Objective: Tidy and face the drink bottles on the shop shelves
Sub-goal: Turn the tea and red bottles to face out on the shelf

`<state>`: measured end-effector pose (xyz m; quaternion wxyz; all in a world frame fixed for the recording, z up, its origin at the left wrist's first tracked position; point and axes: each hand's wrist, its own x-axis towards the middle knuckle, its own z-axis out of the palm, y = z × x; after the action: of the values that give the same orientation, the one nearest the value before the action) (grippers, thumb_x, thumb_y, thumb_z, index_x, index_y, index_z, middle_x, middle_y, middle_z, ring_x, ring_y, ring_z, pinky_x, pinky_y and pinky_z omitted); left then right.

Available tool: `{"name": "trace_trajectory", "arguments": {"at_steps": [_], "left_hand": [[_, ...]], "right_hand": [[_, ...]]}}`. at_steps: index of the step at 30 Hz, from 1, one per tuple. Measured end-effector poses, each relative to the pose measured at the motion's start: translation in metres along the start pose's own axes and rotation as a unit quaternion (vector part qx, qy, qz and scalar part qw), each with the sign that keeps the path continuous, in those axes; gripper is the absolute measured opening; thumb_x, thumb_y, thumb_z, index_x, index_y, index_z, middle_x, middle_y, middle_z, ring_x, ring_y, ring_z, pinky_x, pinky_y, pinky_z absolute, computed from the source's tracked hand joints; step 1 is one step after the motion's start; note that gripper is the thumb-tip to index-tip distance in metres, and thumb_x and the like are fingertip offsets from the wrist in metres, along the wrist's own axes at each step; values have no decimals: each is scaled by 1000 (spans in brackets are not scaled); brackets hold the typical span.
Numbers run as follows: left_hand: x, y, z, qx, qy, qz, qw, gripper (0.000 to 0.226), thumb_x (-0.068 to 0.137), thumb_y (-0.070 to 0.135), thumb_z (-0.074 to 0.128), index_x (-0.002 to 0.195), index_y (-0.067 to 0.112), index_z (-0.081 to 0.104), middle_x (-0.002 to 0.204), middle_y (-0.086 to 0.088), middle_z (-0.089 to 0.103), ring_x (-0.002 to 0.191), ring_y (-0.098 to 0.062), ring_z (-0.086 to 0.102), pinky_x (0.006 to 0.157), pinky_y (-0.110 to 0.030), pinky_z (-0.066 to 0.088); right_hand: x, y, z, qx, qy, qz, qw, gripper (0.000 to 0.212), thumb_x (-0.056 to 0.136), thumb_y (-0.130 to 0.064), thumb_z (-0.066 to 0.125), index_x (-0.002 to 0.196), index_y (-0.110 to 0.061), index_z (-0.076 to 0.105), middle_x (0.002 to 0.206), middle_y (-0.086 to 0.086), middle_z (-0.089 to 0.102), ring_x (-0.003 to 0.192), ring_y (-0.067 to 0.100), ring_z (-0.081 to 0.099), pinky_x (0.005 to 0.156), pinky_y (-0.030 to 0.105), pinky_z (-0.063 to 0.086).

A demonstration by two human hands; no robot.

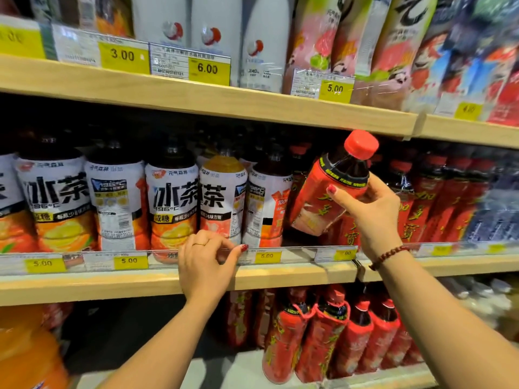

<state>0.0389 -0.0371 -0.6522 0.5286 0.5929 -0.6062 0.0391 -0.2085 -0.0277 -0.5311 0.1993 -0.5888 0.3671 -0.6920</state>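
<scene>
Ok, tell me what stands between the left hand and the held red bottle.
Head view: one white-labelled tea bottle stands between the left hand and the tilted red bottle the right hand grips, a yellow price tag below it.

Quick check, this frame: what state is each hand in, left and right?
Left hand: fingers curled at the price strip; whether it grips cannot be told.
Right hand: closed on a tilted red bottle.
</scene>
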Motion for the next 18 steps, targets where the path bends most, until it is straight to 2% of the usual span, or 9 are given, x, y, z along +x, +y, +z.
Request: {"name": "trace_trajectory", "arguments": {"at_steps": [5, 11, 15, 18], "left_hand": [[-1, -1, 1, 5, 9, 6, 1000, 24, 73, 48, 70, 64, 31, 56, 78, 13, 50, 83, -13, 45, 77, -28, 30], [-1, -2, 2, 14, 14, 16, 1000, 24, 73, 45, 74, 65, 29, 58, 76, 11, 50, 80, -14, 46, 75, -26, 28], [-2, -3, 2, 14, 16, 16, 1000, 24, 73, 44, 75, 66, 28, 59, 76, 9, 50, 81, -16, 47, 77, -30, 33], [-2, -3, 0, 9, 9, 22, 1000, 23, 74, 42, 75, 66, 27, 59, 76, 10, 49, 81, -14, 44, 76, -28, 30]], "right_hand": [[0, 11, 3, -32, -48, 17, 998, 48, 56, -34, 85, 101, -30, 70, 99, -9, 74, 93, 8, 69, 75, 20, 54], [-3, 23, 3, -62, -99, 71, 991, 51, 51, -34, 84, 99, -26, 69, 94, -7, 75, 90, 10, 70, 75, 27, 58], [1, 22, -2, -78, -142, 102, 982, 49, 51, -37, 84, 96, -27, 69, 87, -11, 75, 81, 1, 69, 63, 15, 54], [8, 18, -8, -118, -187, 130, 967, 48, 50, -43, 82, 92, -26, 66, 80, -16, 74, 71, -5, 67, 55, 8, 47]]}}
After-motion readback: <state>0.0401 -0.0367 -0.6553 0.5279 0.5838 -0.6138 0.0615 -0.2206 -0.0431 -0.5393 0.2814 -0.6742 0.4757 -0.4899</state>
